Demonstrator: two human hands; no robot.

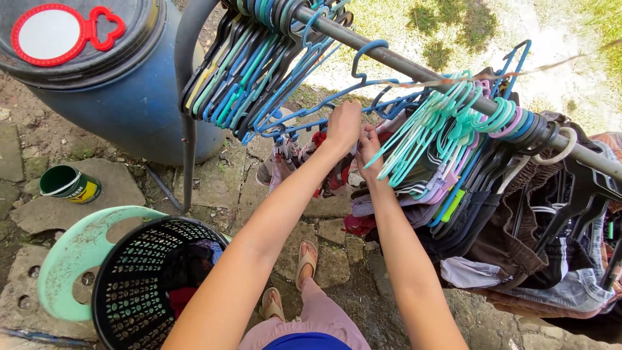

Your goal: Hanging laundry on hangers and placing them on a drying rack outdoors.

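Both hands closed together on a blue hanger [324, 107], left hand [343, 124] gripping from above, right hand [368, 146] just beside, grey rail [414, 65] overhead, black laundry basket [139, 279] below left

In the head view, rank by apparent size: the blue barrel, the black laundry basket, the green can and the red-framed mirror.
1. blue barrel
2. black laundry basket, though it is nearer the camera
3. red-framed mirror
4. green can, close to the mirror in size
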